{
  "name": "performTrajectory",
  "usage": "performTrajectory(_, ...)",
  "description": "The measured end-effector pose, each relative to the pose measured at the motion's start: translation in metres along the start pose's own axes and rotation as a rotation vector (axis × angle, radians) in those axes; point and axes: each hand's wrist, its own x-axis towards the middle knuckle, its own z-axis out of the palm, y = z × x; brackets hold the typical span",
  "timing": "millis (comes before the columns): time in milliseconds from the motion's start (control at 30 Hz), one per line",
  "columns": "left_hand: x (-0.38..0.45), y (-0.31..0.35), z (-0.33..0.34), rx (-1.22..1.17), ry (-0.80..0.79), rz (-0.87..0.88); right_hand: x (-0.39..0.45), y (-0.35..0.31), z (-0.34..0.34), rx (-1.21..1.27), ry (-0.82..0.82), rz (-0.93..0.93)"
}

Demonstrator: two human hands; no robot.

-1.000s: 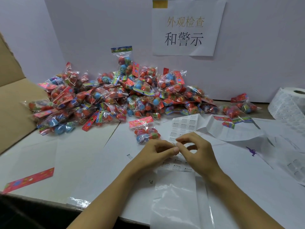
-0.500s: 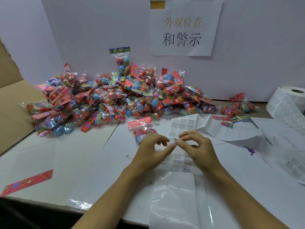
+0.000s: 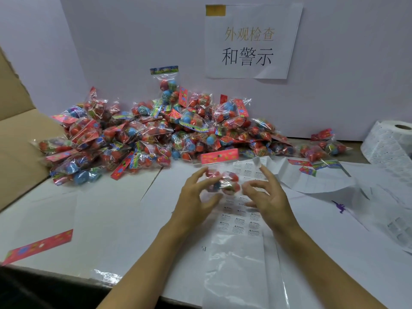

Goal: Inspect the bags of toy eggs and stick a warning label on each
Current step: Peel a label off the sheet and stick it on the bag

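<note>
A big pile of clear bags of toy eggs (image 3: 145, 130), red and blue with pink header cards, lies along the back wall. My left hand (image 3: 194, 197) grips one bag of toy eggs (image 3: 225, 180) just above the table, fingers curled round its left side. Its pink header card (image 3: 219, 156) points away from me. My right hand (image 3: 269, 197) is close on the bag's right, holding a small white warning label (image 3: 256, 161) at its raised fingertip. Below both hands lies the label sheet (image 3: 240, 221). Motion blurs the bag and fingers.
A roll of labels (image 3: 388, 143) stands at the far right, with a few more bags (image 3: 323, 148) left of it. A cardboard flap (image 3: 17, 130) rises on the left. A loose pink header card (image 3: 38, 246) and a clear plastic sheet (image 3: 236, 270) lie near the front edge.
Both hands were pinching a label off the sheet. Now my left hand has taken the single bag and lifted it toward me, and my right hand has come up with the label.
</note>
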Motion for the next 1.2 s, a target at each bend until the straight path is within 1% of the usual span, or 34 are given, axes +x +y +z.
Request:
performTrajectory(100, -0.003, 0.003, 0.008, -0.017, -0.067, 0.243, -0.001, 0.001, -0.001, 0.044, 0.011, 0.02)
performTrajectory(133, -0.005, 0.004, 0.011, -0.043, -0.086, 0.286, 0.0, 0.002, -0.002, 0.068, 0.019, 0.024)
performTrajectory(167, -0.006, 0.004, 0.013, -0.091, -0.099, 0.292, 0.0, 0.003, -0.002, 0.077, 0.029, 0.03)
performTrajectory(233, -0.004, 0.006, 0.013, -0.235, -0.091, 0.192, 0.001, 0.003, -0.003, 0.073, 0.045, 0.036)
performTrajectory(333, -0.001, 0.012, 0.009, -0.468, -0.014, -0.134, 0.001, 0.0, -0.003, 0.055, 0.02, 0.032)
performTrajectory(400, 0.003, 0.01, 0.006, -0.664, -0.041, -0.32, -0.002, -0.002, 0.0, 0.047, -0.025, 0.02)
performTrajectory(433, 0.003, 0.007, 0.005, -0.734, -0.064, -0.362, -0.003, -0.003, 0.003, 0.052, -0.046, 0.021)
performTrajectory(500, 0.003, 0.005, 0.002, -0.774, -0.081, -0.361, -0.005, -0.006, 0.006, 0.076, -0.061, 0.036)
performTrajectory(767, 0.001, 0.011, 0.001, -0.791, -0.171, -0.358, -0.001, -0.003, 0.002, 0.115, 0.014, -0.004)
performTrajectory(1067, 0.001, 0.011, 0.005, -0.814, -0.189, -0.35, 0.001, 0.003, 0.004, 0.144, 0.077, -0.001)
performTrajectory(1200, -0.003, 0.01, 0.007, -0.823, -0.278, -0.372, 0.002, 0.003, 0.002, 0.189, 0.12, -0.02)
